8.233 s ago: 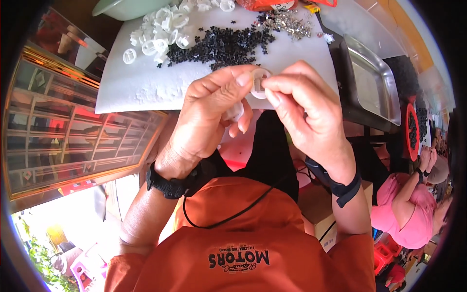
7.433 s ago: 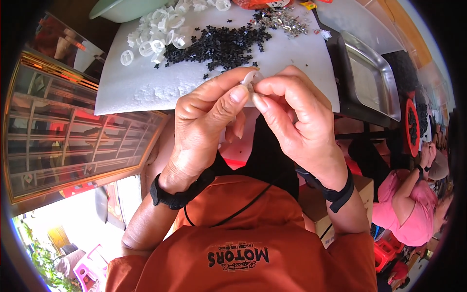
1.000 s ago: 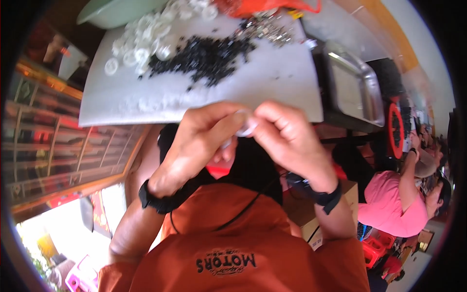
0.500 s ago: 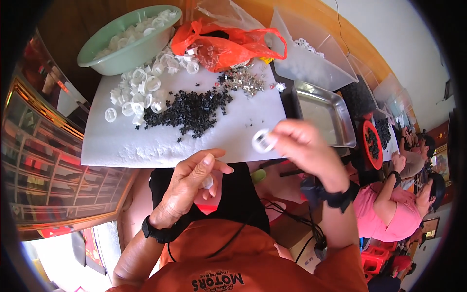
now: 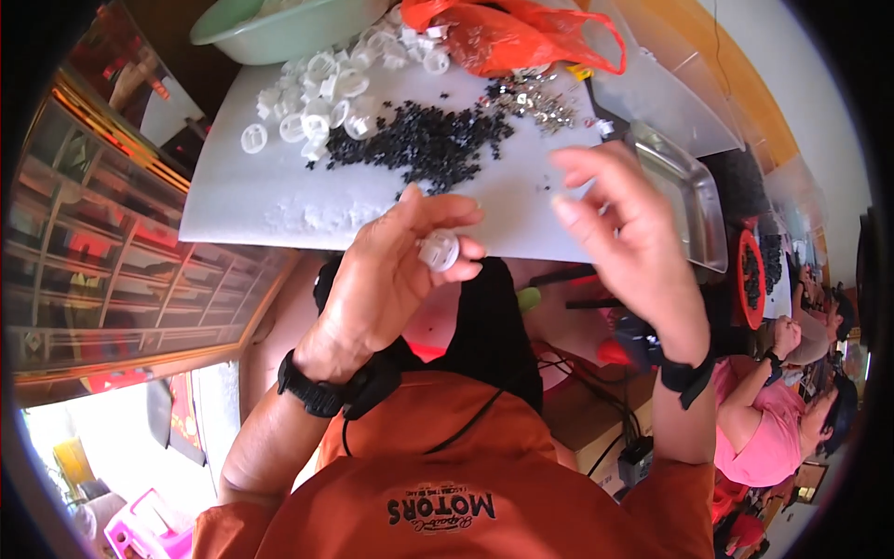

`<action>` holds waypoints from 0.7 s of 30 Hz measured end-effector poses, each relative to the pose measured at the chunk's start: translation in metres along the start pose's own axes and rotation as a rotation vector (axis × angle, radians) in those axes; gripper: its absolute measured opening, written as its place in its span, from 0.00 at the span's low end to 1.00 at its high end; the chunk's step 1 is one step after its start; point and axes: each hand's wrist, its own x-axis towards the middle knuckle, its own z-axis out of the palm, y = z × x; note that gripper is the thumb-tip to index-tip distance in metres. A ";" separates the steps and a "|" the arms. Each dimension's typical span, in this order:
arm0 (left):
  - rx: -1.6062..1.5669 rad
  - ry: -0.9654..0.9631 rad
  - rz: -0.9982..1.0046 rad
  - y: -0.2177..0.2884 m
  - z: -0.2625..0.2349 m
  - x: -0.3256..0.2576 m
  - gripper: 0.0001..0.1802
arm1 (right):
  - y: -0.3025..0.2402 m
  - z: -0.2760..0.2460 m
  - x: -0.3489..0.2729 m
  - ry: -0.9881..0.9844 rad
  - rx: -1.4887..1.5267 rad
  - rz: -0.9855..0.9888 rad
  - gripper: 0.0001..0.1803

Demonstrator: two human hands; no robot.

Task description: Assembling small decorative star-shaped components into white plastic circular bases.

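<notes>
My left hand pinches a small white plastic ring part between thumb and fingertips, just in front of the near edge of the white board. My right hand hovers to its right over the board's edge, fingers spread, nothing in it. On the board lie a heap of small black pieces, a cluster of white plastic rings at the far left, and a little pile of shiny metal bits.
A pale green bowl stands behind the board, an orange plastic bag beside it. A steel tray lies to the right. Another person in a pink top sits at lower right. Glass shelving fills the left.
Both hands held one white ring together; half a second ago the right hand lifted a ring away. Now the right hand is open and empty, and the left still pinches a white part.
</notes>
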 end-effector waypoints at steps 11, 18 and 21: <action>-0.099 -0.113 0.030 -0.006 0.005 -0.001 0.29 | -0.001 0.073 0.000 -0.037 -0.128 -0.151 0.08; 0.350 -0.086 0.087 -0.004 0.004 -0.010 0.25 | -0.003 0.057 0.004 -0.195 0.475 0.363 0.14; 0.542 -0.069 0.153 -0.007 0.001 -0.011 0.20 | -0.003 0.054 0.001 -0.270 0.469 0.475 0.14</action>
